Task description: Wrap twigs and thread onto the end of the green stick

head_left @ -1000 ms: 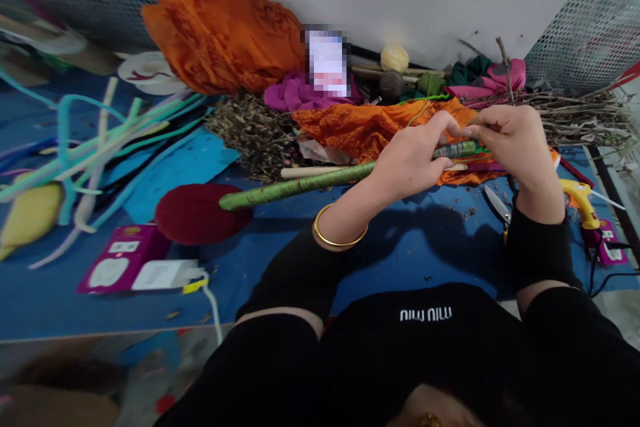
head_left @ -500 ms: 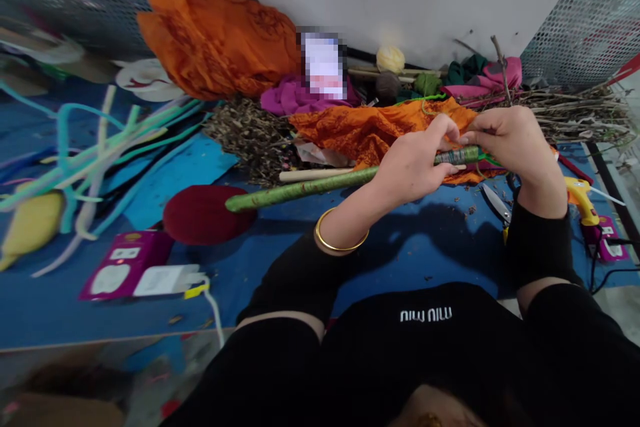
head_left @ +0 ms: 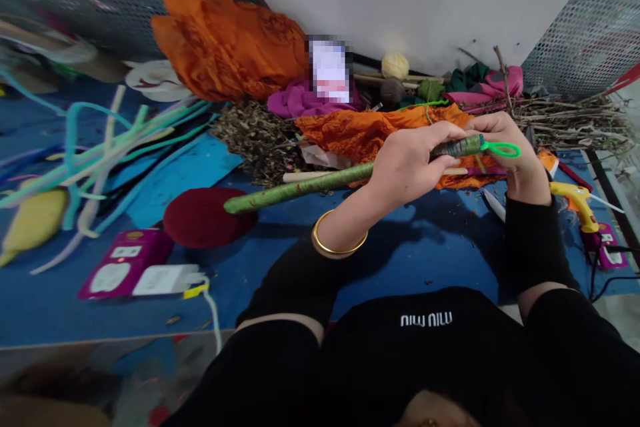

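Observation:
A long stick wrapped in green (head_left: 300,192) slants across the table. Its near-left end lies over a dark red oval pad (head_left: 200,219); whether they are joined I cannot tell. My left hand (head_left: 407,163), with a gold bangle at the wrist, is wrapped round the stick close to its right end, thumb beneath. At that end sticks out a bright green loop (head_left: 503,149). My right hand (head_left: 517,153) is bent behind the loop, its fingers curled at the stick's tip and partly hidden. A thin olive strand hangs below the wrapped end.
Orange cloth (head_left: 360,133), twigs (head_left: 565,120) and yarn balls (head_left: 395,65) lie along the back. A yellow glue gun (head_left: 575,200) and scissors (head_left: 494,205) are at right. Pastel fuzzy stems (head_left: 100,160) and a purple box (head_left: 125,263) occupy the left.
My right hand has moved from in front of the stick's tip to behind it, turning at the wrist. The green loop now shows fully. My left hand keeps its hold.

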Action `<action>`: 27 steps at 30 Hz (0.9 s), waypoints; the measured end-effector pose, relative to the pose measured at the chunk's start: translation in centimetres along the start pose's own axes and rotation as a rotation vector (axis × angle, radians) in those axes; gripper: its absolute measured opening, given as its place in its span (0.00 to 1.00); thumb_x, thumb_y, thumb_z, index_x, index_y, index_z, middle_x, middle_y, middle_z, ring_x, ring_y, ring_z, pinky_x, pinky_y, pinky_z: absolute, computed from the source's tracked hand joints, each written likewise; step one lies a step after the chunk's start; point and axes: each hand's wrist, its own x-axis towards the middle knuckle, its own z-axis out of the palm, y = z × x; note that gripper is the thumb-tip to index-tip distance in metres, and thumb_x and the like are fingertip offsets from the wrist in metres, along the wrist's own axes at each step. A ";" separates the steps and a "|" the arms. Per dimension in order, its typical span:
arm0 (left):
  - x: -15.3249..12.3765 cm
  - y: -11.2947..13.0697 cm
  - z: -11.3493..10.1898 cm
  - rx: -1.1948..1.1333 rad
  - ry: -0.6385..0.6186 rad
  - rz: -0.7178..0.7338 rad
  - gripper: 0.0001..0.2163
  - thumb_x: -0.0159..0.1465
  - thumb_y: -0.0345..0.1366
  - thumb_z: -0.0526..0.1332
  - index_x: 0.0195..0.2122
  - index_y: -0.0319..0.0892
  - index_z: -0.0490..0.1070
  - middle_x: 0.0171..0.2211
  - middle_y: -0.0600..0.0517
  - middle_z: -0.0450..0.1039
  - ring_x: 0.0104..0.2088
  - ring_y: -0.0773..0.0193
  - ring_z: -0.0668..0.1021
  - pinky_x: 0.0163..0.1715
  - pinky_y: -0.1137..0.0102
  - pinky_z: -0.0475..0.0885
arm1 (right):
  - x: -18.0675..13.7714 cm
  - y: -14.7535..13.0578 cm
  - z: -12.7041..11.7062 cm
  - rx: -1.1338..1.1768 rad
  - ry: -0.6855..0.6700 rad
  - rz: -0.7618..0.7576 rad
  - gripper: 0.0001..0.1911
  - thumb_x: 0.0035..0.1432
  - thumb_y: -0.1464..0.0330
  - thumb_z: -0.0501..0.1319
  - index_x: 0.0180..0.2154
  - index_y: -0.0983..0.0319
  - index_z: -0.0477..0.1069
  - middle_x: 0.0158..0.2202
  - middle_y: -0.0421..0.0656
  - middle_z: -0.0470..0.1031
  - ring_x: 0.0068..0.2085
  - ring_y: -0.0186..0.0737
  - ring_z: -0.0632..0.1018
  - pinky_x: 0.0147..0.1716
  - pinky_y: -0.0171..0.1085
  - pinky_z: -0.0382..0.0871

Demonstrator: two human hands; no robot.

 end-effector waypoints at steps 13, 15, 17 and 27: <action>0.6 -0.6 -4.2 0.265 0.303 0.011 0.15 0.67 0.30 0.63 0.54 0.45 0.79 0.52 0.50 0.85 0.53 0.55 0.85 0.54 0.63 0.80 | -2.0 -2.6 1.4 -0.677 0.047 -0.401 0.28 0.70 0.56 0.62 0.20 0.59 0.61 0.24 0.39 0.61 0.27 0.35 0.66 0.29 0.40 0.59; 0.8 -0.9 -3.9 0.277 0.278 -0.012 0.16 0.67 0.31 0.62 0.55 0.46 0.78 0.53 0.52 0.84 0.54 0.54 0.84 0.55 0.62 0.79 | -2.9 -3.4 1.9 -0.614 0.198 -0.511 0.28 0.70 0.52 0.61 0.20 0.59 0.65 0.30 0.44 0.68 0.35 0.41 0.74 0.34 0.42 0.69; 1.1 -1.1 -3.5 0.276 0.254 -0.024 0.16 0.67 0.32 0.61 0.55 0.46 0.78 0.53 0.52 0.84 0.54 0.54 0.84 0.56 0.61 0.79 | -3.2 -3.6 2.7 -0.454 0.358 -0.586 0.28 0.69 0.47 0.59 0.22 0.57 0.69 0.36 0.48 0.72 0.46 0.50 0.79 0.40 0.46 0.77; 1.5 -1.2 -2.1 0.245 0.197 -0.110 0.20 0.67 0.33 0.60 0.60 0.47 0.76 0.57 0.49 0.82 0.56 0.52 0.82 0.53 0.63 0.77 | -2.6 -2.6 8.4 -0.142 0.526 -0.396 0.30 0.71 0.43 0.51 0.24 0.55 0.64 0.20 0.39 0.60 0.21 0.39 0.64 0.20 0.42 0.63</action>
